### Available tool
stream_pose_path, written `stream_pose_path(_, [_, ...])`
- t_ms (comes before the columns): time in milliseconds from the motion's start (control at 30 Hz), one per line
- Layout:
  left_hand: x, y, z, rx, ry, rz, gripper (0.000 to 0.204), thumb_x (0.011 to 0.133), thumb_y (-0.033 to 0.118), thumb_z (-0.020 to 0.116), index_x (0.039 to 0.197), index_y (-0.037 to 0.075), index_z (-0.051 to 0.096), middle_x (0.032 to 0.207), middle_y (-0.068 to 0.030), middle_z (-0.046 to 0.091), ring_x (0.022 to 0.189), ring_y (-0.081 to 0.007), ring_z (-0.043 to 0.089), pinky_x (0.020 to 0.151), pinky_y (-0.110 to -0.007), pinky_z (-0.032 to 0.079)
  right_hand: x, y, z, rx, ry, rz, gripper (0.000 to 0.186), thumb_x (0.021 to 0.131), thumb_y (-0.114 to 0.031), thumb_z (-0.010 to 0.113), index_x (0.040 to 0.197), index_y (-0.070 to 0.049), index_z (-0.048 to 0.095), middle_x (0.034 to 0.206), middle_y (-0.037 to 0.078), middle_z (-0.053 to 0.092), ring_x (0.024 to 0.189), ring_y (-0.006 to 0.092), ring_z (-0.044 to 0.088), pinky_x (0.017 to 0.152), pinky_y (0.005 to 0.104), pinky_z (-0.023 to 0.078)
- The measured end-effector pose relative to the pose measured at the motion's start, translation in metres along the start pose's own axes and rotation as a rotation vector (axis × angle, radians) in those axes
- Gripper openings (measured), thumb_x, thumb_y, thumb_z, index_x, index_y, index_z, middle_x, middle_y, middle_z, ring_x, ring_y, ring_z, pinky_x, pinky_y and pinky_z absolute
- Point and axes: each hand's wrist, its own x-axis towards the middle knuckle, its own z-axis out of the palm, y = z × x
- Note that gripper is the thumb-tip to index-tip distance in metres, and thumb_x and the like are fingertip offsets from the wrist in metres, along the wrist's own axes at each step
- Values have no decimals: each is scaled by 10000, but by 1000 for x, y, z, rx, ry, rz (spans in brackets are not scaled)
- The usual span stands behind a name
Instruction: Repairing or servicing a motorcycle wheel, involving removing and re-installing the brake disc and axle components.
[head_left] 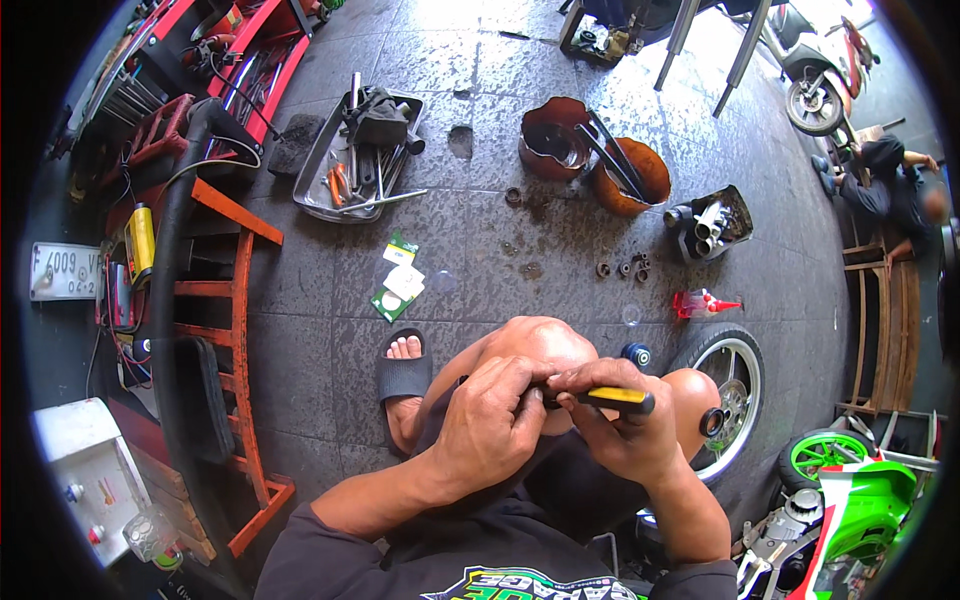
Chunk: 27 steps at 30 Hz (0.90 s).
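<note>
Over my bent knees, my left hand (492, 415) pinches a small dark part (545, 393), mostly hidden by the fingers. My right hand (625, 425) is closed on a tool with a yellow-and-black handle (618, 398), whose working end meets the part between both hands and is hard to make out. A blue-and-black round part (637, 356) is just beyond my right hand, and a dark ring (711, 424) is by my right knee.
Ahead lie a metal tool tray (310, 200), rusty tins (630, 198), a container of parts (730, 240), paper packets (395, 275), small rings and a red bottle (700, 304). An orange rack (240, 330) flanks me left; a wheel (750, 390), green motorbike (870, 510) and crouching person (890, 190) are right.
</note>
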Motion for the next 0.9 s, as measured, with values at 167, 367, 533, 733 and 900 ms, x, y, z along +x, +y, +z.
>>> stream_pose_path(167, [0,1,0,24,28,0,178,828,3,606,1000,-6,653,920,-180,674,898,-366,660,805,-430,520,-1,5,4,637,229,149,314,897,108,594,1159,-13,472,1034,141,661,970,233,703,855,352,597])
stream_pose_path(367, [-1,6,-11,-40,54,-52,208,840,1,597,1037,-22,656,961,-170,693,917,-303,687,834,-381,529,-15,2,-8,749,407,174,300,887,121,556,1128,-11,435,983,161,625,929,266,685,859,434,592])
stream_pose_path(533, [-8,18,-17,-1050,235,-133,159,877,102,539,978,-6,600,740,-38,463,664,-115,424,667,-290,397,-43,-17,-4,871,439,291,177,828,13,546,995,-24,501,855,125,569,713,189,583,623,321,517])
stream_pose_path(733, [-31,34,5,-1389,-14,-59,216,926,241,533,946,27,559,719,-51,485,650,-150,419,642,-331,357,-69,-34,27,670,249,561,151,923,-78,664,1049,-8,618,861,1,613,717,44,528,638,206,436])
stream_pose_path(900, [-46,34,16,-1360,-37,-57,216,922,239,546,940,26,578,723,-53,495,649,-147,419,638,-330,351,-76,-29,33,655,244,458,103,914,-77,684,973,-3,642,748,-23,592,667,34,507,595,204,416])
